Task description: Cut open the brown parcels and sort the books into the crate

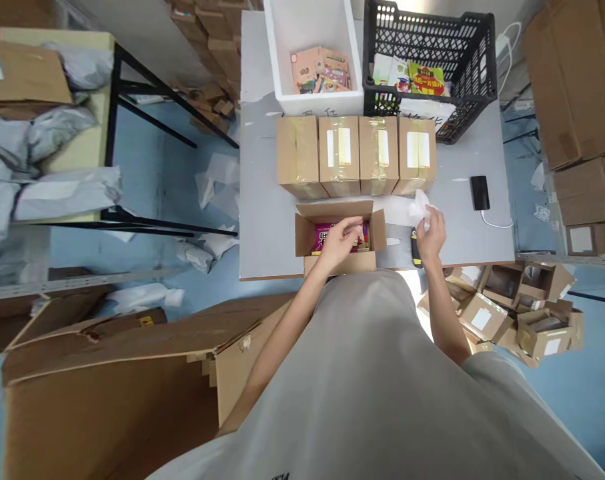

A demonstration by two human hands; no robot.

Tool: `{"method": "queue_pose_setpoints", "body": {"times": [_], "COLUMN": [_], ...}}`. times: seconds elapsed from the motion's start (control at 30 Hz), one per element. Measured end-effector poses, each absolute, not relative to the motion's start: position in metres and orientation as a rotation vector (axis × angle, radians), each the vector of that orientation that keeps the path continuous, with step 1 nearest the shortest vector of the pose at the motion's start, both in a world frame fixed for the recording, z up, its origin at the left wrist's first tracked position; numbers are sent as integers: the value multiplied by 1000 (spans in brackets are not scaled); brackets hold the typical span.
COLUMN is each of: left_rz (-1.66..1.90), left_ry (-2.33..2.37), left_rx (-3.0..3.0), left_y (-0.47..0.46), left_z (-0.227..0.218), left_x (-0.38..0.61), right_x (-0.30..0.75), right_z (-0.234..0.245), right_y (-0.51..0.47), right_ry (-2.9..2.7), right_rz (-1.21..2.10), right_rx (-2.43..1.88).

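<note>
Only the head view reaches me, looking straight down over a grey shirt onto the grey table (262, 200).

At the near edge I see the open box (339, 265), its flaps standing up and no tape on it. The left hand (343, 239) is down inside it, fingers curled over a magenta packet (323, 238) lying in the box; they touch it, but I cannot tell whether they actually pinch it. The right hand (432, 233) is raised just to the right of the box, fingertips closed on a crumpled white paper (418, 205). A small dark object (414, 248) lies beside that wrist; I can't make out what it is.

Behind the open box stands a row of four sealed boxes (357, 157), taped and labelled, so I judge four are finished and this fifth one is only partly filled and not closed. More goods remain in the white bin (312, 93) and black crate (432, 40) at the back. A phone (479, 192) lies to the right.
</note>
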State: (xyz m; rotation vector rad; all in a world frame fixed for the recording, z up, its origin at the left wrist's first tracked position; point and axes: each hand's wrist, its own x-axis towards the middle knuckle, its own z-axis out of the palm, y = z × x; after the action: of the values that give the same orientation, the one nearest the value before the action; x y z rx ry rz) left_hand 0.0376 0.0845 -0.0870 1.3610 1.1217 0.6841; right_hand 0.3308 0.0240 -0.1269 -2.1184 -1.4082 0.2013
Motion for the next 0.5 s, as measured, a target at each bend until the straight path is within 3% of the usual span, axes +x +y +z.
{"method": "queue_pose_setpoints", "body": {"times": [0.2, 0.3, 0.4, 0.5], "left_rz": [431, 304, 177, 30], "left_ry": [1484, 1587, 1614, 1527], "left_rx": [1402, 1561, 1704, 1790], "left_y": [80, 76, 80, 90], "left_z": [-142, -146, -143, -143], "left_x": [-11, -25, -31, -28], "right_x": [339, 334, 315, 273], "right_z": [-168, -157, -126, -93], "right_y": [26, 20, 20, 31], "right_ry": [-1177, -1212, -1401, -1634], "right_rz": [903, 771, 462, 505], "right_rx": [-2638, -2614, -2251, -1919]}}
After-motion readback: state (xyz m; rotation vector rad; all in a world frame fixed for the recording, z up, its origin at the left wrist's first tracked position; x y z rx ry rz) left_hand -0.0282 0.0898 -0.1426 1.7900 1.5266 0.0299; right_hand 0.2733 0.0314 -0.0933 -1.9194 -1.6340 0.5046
